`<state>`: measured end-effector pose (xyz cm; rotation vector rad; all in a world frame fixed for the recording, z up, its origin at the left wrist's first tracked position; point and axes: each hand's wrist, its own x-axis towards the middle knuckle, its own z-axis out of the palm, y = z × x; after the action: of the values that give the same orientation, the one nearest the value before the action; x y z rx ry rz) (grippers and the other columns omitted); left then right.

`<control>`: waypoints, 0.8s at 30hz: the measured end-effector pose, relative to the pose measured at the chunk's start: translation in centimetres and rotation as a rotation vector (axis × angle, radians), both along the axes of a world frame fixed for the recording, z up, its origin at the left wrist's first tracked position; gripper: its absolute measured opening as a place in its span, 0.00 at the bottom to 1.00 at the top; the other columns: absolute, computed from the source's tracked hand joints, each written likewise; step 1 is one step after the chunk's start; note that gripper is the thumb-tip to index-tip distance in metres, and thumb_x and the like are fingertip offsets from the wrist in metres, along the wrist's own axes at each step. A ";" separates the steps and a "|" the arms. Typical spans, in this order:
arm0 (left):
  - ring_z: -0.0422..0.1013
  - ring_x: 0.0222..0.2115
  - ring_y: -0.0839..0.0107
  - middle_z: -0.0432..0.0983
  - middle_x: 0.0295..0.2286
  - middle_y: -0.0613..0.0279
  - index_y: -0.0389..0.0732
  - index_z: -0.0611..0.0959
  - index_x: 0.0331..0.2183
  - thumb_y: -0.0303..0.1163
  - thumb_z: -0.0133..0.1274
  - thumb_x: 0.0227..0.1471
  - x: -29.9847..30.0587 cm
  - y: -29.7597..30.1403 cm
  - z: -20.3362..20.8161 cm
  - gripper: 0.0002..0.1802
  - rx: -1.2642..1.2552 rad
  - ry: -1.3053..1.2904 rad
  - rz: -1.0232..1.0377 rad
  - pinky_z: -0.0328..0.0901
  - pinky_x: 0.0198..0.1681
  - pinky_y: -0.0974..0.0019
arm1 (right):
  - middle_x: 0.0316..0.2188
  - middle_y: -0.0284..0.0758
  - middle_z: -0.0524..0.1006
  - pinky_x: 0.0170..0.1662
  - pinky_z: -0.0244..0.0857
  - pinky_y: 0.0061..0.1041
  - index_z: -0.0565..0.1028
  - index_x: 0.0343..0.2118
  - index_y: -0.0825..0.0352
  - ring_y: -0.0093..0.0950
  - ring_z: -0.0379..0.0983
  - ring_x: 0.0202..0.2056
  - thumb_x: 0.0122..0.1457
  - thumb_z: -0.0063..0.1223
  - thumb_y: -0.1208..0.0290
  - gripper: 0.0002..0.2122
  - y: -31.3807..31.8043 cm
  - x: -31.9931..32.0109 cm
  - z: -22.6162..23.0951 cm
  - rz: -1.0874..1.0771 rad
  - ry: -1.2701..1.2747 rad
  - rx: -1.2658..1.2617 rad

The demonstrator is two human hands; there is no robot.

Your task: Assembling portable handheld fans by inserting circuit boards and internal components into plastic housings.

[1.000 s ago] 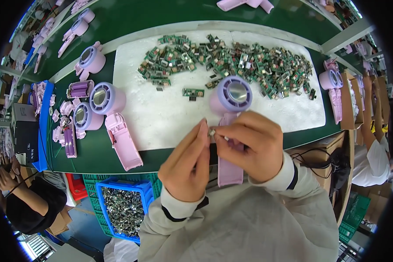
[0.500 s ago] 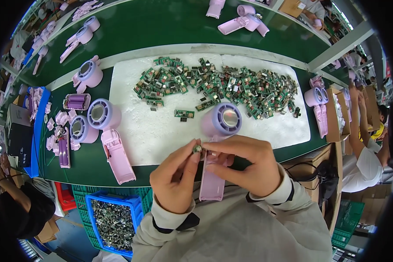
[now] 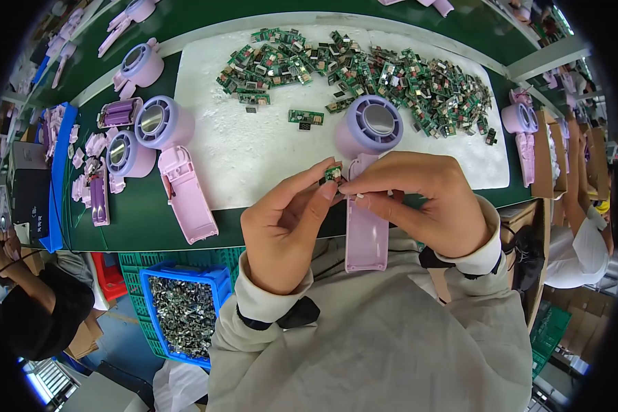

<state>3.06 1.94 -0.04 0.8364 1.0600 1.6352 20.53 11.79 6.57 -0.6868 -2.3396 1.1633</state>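
My left hand [image 3: 285, 223] pinches a small green circuit board [image 3: 333, 172] between thumb and fingers. Close beside it, my right hand [image 3: 426, 199] is closed, its thumb and index fingertips nearly together by the board. Something tiny and pale shows at those fingertips, too small to name. Beneath my right hand lies a handheld fan with a round lilac head [image 3: 372, 126] and an open pink handle shell [image 3: 367, 240], which juts past the table's front edge. My right fingers hide the upper part of the handle.
Many circuit boards [image 3: 419, 89] are heaped on a white foam sheet [image 3: 240, 168]; a single board [image 3: 305, 118] lies apart. Left are another fan [image 3: 163, 123], purple battery cells [image 3: 119, 113] and a blue tray [image 3: 63, 172]. A blue crate [image 3: 185, 312] of small parts stands below the table.
The view has tilted, so the table sits higher in the picture. My right fingertips have moved from the fan's handle to close beside the circuit board, which my left hand still holds.
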 end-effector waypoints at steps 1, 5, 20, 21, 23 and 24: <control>0.78 0.44 0.70 0.82 0.43 0.51 0.30 0.81 0.51 0.17 0.55 0.60 -0.1 -0.1 -0.1 0.16 -0.004 0.001 -0.001 0.72 0.50 0.68 | 0.34 0.37 0.82 0.32 0.68 0.23 0.83 0.43 0.67 0.28 0.76 0.31 0.55 0.60 0.84 0.13 0.0 0.0 -0.1 0.023 -0.003 0.027; 0.78 0.44 0.70 0.82 0.43 0.52 0.30 0.80 0.51 0.17 0.54 0.60 -0.2 -0.2 -0.4 0.17 0.005 0.046 -0.039 0.72 0.50 0.68 | 0.32 0.36 0.82 0.32 0.67 0.23 0.84 0.41 0.67 0.28 0.76 0.29 0.53 0.64 0.83 0.12 0.4 0.1 -0.3 0.045 0.002 0.044; 0.78 0.45 0.67 0.81 0.44 0.51 0.29 0.79 0.52 0.18 0.53 0.61 -0.1 -0.2 0.0 0.17 0.001 0.025 -0.029 0.72 0.50 0.68 | 0.29 0.31 0.79 0.34 0.65 0.23 0.86 0.37 0.63 0.25 0.71 0.31 0.49 0.69 0.79 0.11 -1.8 -1.1 -3.0 -0.244 0.150 0.133; 0.78 0.45 0.67 0.81 0.44 0.51 0.29 0.79 0.52 0.18 0.53 0.61 -0.1 -0.3 0.0 0.17 0.000 0.026 -0.028 0.72 0.50 0.68 | 0.29 0.30 0.78 0.34 0.65 0.23 0.86 0.38 0.63 0.25 0.71 0.32 0.49 0.69 0.79 0.11 -1.8 -1.2 -3.1 -0.220 0.161 0.177; 0.77 0.47 0.64 0.80 0.46 0.49 0.28 0.78 0.53 0.18 0.53 0.62 -0.1 -0.3 -0.1 0.17 0.008 0.082 -0.034 0.74 0.51 0.63 | 0.29 0.30 0.78 0.35 0.65 0.24 0.86 0.38 0.63 0.26 0.71 0.32 0.49 0.69 0.79 0.12 -1.6 -0.9 -2.9 -0.200 0.145 0.178; 0.76 0.47 0.62 0.79 0.47 0.48 0.28 0.77 0.53 0.19 0.52 0.62 -0.1 -0.3 -0.1 0.18 0.011 0.110 -0.037 0.75 0.51 0.60 | 0.29 0.30 0.78 0.35 0.65 0.24 0.86 0.39 0.63 0.26 0.71 0.33 0.49 0.68 0.79 0.12 -1.5 -0.7 -2.8 -0.180 0.129 0.181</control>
<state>2.92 1.60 -0.19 0.9576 1.1057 1.5799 19.79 10.30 3.76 -0.7186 -2.1918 0.8783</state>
